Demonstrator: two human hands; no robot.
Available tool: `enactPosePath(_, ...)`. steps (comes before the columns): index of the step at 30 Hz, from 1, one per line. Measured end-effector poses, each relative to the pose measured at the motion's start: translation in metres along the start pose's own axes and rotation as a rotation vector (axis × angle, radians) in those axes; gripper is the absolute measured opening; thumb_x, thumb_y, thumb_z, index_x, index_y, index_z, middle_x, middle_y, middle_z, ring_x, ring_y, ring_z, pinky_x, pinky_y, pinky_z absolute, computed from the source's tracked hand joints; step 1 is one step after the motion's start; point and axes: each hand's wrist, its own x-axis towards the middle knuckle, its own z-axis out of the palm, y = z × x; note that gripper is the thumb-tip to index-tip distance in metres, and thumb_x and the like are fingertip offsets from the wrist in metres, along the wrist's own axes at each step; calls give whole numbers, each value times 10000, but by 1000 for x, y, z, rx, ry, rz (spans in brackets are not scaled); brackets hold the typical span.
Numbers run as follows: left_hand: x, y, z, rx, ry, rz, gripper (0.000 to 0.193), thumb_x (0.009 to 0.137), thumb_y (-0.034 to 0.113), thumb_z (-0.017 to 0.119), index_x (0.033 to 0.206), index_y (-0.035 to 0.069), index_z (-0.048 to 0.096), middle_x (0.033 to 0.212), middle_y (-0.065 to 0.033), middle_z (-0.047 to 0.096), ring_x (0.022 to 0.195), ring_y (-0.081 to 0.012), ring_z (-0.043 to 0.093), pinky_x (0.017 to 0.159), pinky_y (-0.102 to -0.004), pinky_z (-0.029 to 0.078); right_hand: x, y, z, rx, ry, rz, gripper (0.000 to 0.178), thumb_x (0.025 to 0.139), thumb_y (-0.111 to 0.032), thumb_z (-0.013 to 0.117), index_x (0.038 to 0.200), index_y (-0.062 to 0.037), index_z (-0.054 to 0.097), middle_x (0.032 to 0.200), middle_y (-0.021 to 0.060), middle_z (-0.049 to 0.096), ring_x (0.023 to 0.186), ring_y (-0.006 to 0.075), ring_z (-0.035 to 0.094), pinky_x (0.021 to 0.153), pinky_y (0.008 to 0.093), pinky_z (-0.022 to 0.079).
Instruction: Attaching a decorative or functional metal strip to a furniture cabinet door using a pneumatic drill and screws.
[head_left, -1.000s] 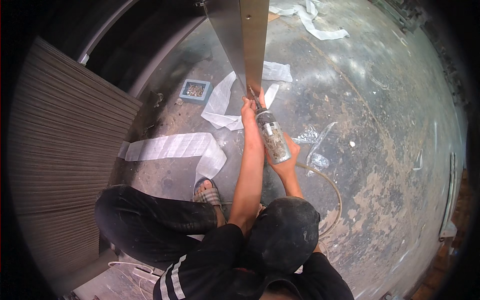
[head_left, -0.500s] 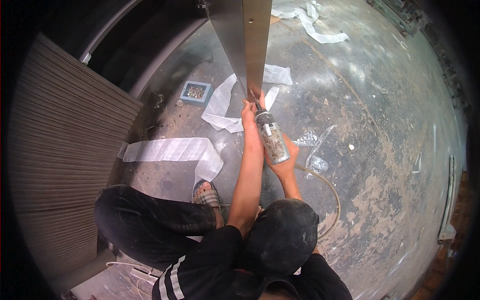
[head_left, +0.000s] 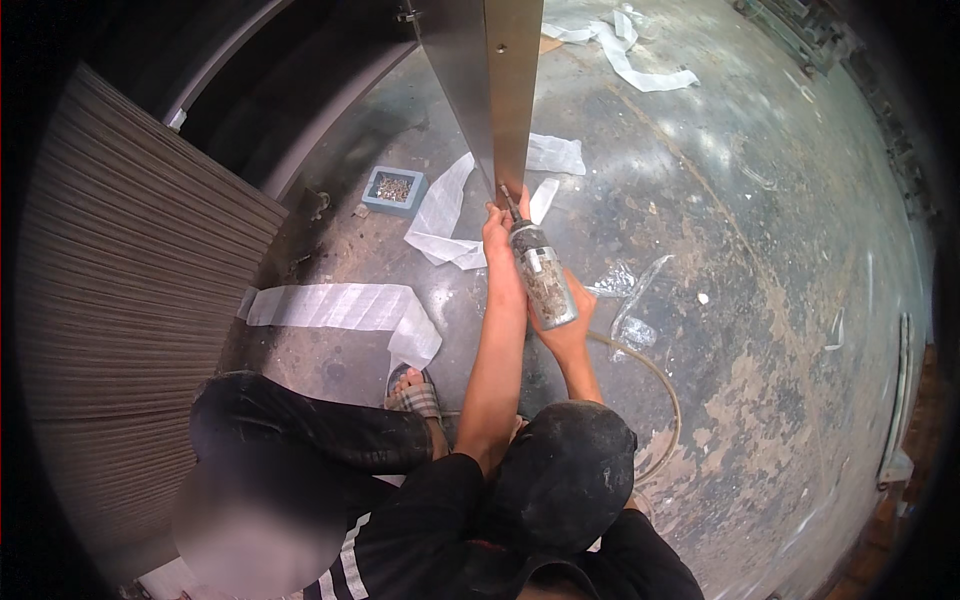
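An upright brushed-metal panel [head_left: 512, 110] stands before me, its narrow edge facing me and a small hole near the top of view. My left hand [head_left: 497, 228] is closed around its lower end, with fingertips showing on both sides. My right hand [head_left: 570, 312] grips a worn, silver air screwdriver [head_left: 547, 280], mostly from behind the tool's body. The tool slants up and left between my hands, its thin bit reaching the lower part of the panel's edge. Whether a screw sits at the tip is too small to tell.
A blue-grey box [head_left: 400, 207] of small screws sits left of the panel. White wrapping strips [head_left: 330, 305] and clear plastic scraps [head_left: 632, 330] lie on the floor. A hose [head_left: 677, 410] curves beside my right knee. Ribbed brown panels [head_left: 130, 300] stand at left.
A blurred, rounded pale shape has come into the lower left corner. Both hands, the screwdriver and the panel stay nearly where they were, apart from a slight shift of the view.
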Motion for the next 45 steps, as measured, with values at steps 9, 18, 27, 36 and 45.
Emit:
enactPosePath(9, 31, 20, -20, -12, -6, -6, 451, 1046, 244, 382, 1370, -60, 306, 1278, -187, 475, 1140, -274, 555, 1047, -358, 494, 8, -10, 14, 37, -14, 27, 203, 712, -50, 709, 886, 19, 631, 739, 167, 601, 648, 343, 617, 615, 370, 486)
enactPosePath(18, -1, 51, -8, 788, 44, -101, 367, 906, 196, 642, 1196, -11, 555, 1105, -126, 624, 888, -281, 676, 712, -395, 571, -36, -14, -97, -369, 104, 417, 264, 708, -15, 670, 970, -3, 650, 838, 140, 662, 726, 265, 634, 692, 335, 490)
enactPosePath(27, 188, 233, -49, 2396, 162, 829, 203, 818, 114, 578, 960, 35, 700, 1077, -191, 665, 1083, -416, 584, 996, -439, 430, -146, 30, -186, -1002, -431, 713, 474, 788, -369, 679, 983, 61, 634, 934, 284, 649, 881, 433, 630, 791, 486, 492)
enactPosePath(36, 236, 236, -40, 2580, 30, 354, 370, 760, 292, 687, 1023, 33, 710, 1105, -206, 673, 1068, -356, 634, 936, -452, 497, -200, -27, -160, -931, -62, 1155, 476, 763, -416, 676, 832, 54, 691, 800, 291, 665, 826, 446, 659, 712, 509, 497)
enactPosePath(45, 253, 274, -39, 2768, 90, 240, 234, 837, 189, 660, 1031, 73, 721, 1133, -172, 665, 1054, -342, 647, 897, -418, 533, -321, 5, -146, -1008, -95, 1163, 459, 784, -389, 672, 892, 57, 685, 857, 271, 674, 848, 426, 662, 737, 499, 495)
